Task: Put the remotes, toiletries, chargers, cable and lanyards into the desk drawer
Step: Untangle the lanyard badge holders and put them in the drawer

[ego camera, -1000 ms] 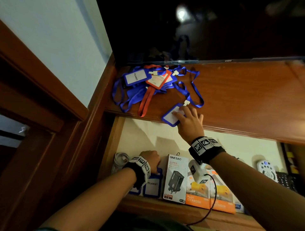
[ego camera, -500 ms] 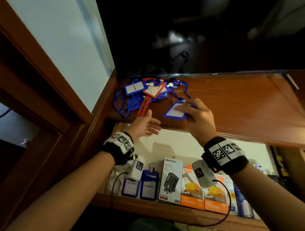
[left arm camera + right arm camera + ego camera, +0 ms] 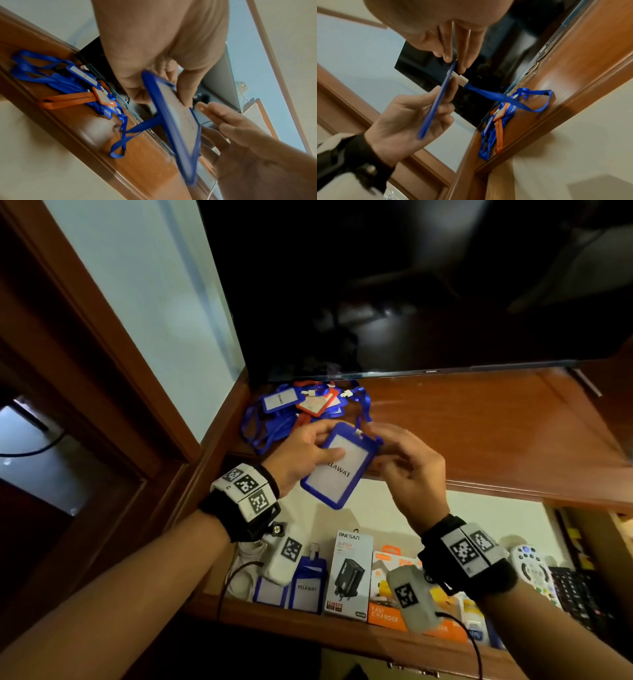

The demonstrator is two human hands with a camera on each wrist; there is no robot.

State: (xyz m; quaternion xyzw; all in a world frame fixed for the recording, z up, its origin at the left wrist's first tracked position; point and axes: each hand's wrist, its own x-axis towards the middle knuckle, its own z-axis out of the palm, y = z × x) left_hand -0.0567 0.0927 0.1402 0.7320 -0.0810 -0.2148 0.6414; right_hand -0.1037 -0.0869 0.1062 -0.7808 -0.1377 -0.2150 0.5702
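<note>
We seem to be in a home room or bedroom: beyond our fingers a dark television screen (image 3: 411, 285) stands on a polished wooden desk (image 3: 479, 433) against a pale painted wall (image 3: 137, 285), with wooden door framing (image 3: 85, 337) left of them.

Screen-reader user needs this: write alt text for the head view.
The left hand holds a blue badge holder above the open desk drawer, the right hand beside it. More lanyards lie piled on the desktop; the drawer holds charger boxes, badges and remotes.

Lanyard pile (image 3: 301, 412) on wooden desktop (image 3: 479, 433)
</note>
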